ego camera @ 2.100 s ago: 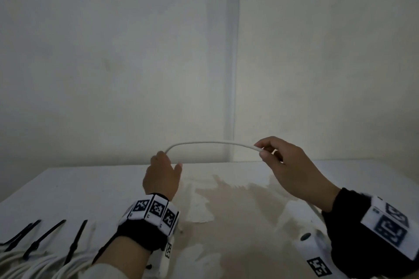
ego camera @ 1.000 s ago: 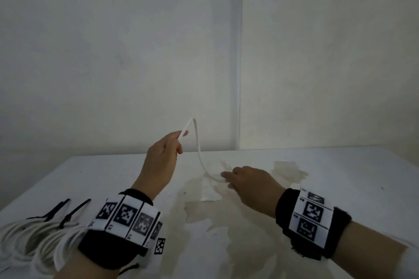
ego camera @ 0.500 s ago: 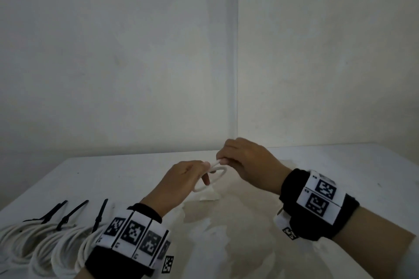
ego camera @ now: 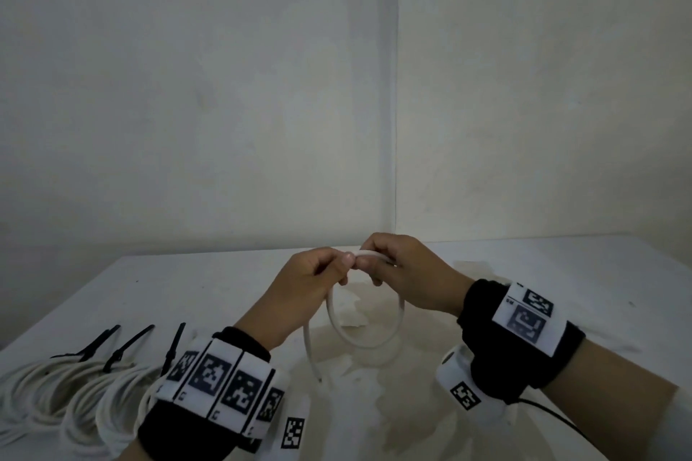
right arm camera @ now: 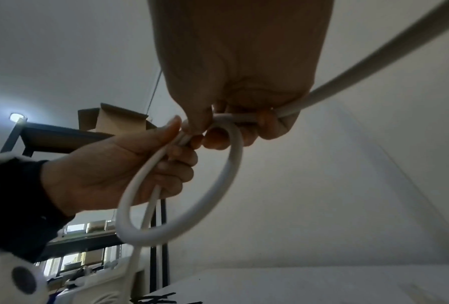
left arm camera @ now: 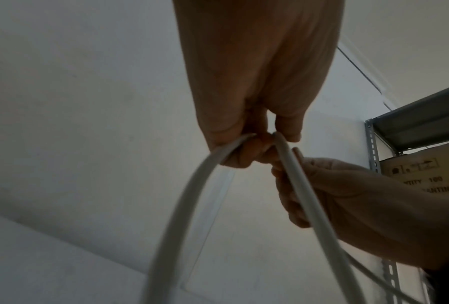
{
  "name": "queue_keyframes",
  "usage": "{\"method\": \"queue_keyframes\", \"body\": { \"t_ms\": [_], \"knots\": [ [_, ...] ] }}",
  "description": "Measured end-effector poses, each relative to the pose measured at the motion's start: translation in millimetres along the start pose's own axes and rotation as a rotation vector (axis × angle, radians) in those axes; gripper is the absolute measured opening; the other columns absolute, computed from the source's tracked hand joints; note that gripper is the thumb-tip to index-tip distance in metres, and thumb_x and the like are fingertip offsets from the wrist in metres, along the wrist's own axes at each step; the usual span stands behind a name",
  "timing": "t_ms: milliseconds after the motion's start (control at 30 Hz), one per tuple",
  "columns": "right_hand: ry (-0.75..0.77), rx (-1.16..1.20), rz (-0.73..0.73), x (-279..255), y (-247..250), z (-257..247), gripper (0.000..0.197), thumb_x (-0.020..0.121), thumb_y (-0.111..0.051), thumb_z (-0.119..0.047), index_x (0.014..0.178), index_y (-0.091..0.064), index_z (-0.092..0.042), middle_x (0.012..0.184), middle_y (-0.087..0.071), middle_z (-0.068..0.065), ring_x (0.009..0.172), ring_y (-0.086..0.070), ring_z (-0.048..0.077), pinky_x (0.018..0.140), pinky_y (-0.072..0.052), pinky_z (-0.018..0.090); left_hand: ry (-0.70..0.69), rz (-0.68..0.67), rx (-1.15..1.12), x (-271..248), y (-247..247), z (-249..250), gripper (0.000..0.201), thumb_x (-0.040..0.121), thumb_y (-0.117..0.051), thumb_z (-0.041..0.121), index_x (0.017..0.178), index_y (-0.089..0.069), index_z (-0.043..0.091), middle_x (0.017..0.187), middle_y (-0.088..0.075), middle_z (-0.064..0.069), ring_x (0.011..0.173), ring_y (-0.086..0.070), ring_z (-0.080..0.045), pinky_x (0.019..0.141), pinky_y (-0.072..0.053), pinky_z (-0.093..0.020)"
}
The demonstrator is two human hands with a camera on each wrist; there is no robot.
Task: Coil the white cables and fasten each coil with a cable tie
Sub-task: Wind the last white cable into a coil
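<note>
Both hands meet above the middle of the white table (ego camera: 561, 273) and hold one white cable (ego camera: 374, 342) bent into a single round loop that hangs below them. My left hand (ego camera: 333, 266) pinches the top of the loop between thumb and fingers (left arm camera: 246, 156). My right hand (ego camera: 374, 262) grips the cable (right arm camera: 226, 179) right beside it, and the rest of the cable runs off past its palm. A loose tail (ego camera: 309, 344) drops from the left hand toward the table. In the left wrist view the cable (left arm camera: 182, 209) arcs down from the fingers.
Several white coils (ego camera: 75, 397), each fastened with a black cable tie (ego camera: 129, 344), lie in a row at the table's near left. Walls meet in a corner behind the table. A metal shelf with cardboard boxes (left arm camera: 423, 170) stands off to the side.
The hands came together from apart: the right hand swept the cable round to the left hand, forming a loop that has grown larger and now hangs under both hands.
</note>
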State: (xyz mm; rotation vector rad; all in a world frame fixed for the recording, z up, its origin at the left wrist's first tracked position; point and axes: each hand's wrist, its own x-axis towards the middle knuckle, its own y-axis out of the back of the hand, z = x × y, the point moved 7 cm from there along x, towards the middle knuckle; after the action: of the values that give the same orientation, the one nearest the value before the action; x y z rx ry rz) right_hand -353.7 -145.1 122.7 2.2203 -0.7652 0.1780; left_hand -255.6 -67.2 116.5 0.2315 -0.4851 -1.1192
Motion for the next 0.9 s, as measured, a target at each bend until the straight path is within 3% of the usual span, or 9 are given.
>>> {"method": "queue_keyframes", "body": {
  "t_ms": [67, 200, 300, 433, 567, 800, 900],
  "knots": [
    [0.024, -0.073, 0.044, 3, 3, -1, 0.024, 0.093, -0.053, -0.025, 0.069, -0.049, -0.024, 0.061, -0.051, -0.007, 0.057, -0.044, 0.009, 0.056, -0.034, 0.019, 0.005, 0.001, -0.030, -1, -3, -2, 0.021, 0.092, -0.051, 0.026, 0.078, -0.064, 0.016, 0.058, -0.056, 0.013, 0.049, -0.047, 0.003, 0.055, -0.040, -0.011],
    [0.072, -0.049, 0.111, 7, 11, -6, 0.019, 0.093, -0.052, -0.023, 0.080, -0.056, -0.011, 0.067, -0.053, 0.008, 0.062, -0.043, 0.015, 0.058, -0.035, 0.025, 0.039, 0.009, -0.086, -4, 1, -8, 0.022, 0.094, -0.048, 0.026, 0.089, -0.063, 0.012, 0.065, -0.057, 0.003, 0.052, -0.056, 0.001, 0.059, -0.049, -0.015],
    [0.052, -0.053, 0.070, 10, 11, -4, 0.019, 0.095, -0.049, -0.024, 0.079, -0.053, -0.013, 0.064, -0.049, 0.001, 0.061, -0.042, 0.014, 0.058, -0.034, 0.023, 0.050, 0.010, -0.127, -9, 5, -7, 0.024, 0.096, -0.042, 0.024, 0.088, -0.061, 0.011, 0.066, -0.054, 0.000, 0.054, -0.057, 0.000, 0.060, -0.052, -0.016],
    [0.027, -0.004, 0.032, 8, 4, -5, 0.020, 0.096, -0.043, -0.030, 0.079, -0.051, -0.022, 0.067, -0.052, -0.005, 0.061, -0.044, 0.010, 0.061, -0.037, 0.021, 0.016, 0.049, -0.076, -10, 9, -2, 0.032, 0.099, -0.034, 0.025, 0.076, -0.051, 0.012, 0.057, -0.044, 0.007, 0.047, -0.049, -0.002, 0.066, -0.052, -0.030],
    [0.055, 0.016, 0.033, 7, 4, -13, 0.020, 0.098, -0.039, -0.030, 0.089, -0.055, -0.021, 0.070, -0.053, -0.003, 0.066, -0.047, 0.010, 0.063, -0.038, 0.020, 0.032, 0.039, -0.143, -9, 7, 4, 0.034, 0.099, -0.031, 0.023, 0.070, -0.044, 0.011, 0.059, -0.034, 0.004, 0.043, -0.039, -0.002, 0.058, -0.052, -0.018],
    [0.081, -0.036, -0.006, 2, -1, -19, 0.015, 0.096, -0.045, -0.028, 0.087, -0.057, -0.029, 0.063, -0.052, -0.006, 0.057, -0.043, 0.004, 0.056, -0.035, 0.015, 0.102, -0.064, -0.188, -14, 0, -1, 0.034, 0.100, -0.031, 0.026, 0.074, -0.046, 0.009, 0.057, -0.032, 0.003, 0.044, -0.036, -0.006, 0.062, -0.053, -0.023],
    [0.087, -0.058, 0.070, 0, 5, -21, 0.019, 0.096, -0.047, -0.024, 0.079, -0.057, -0.025, 0.061, -0.052, -0.004, 0.055, -0.042, 0.008, 0.054, -0.034, 0.016, 0.096, -0.055, -0.189, -16, 1, 0, 0.034, 0.100, -0.031, 0.026, 0.082, -0.054, 0.008, 0.058, -0.039, 0.003, 0.047, -0.043, -0.006, 0.064, -0.053, -0.025]
  ]
}}
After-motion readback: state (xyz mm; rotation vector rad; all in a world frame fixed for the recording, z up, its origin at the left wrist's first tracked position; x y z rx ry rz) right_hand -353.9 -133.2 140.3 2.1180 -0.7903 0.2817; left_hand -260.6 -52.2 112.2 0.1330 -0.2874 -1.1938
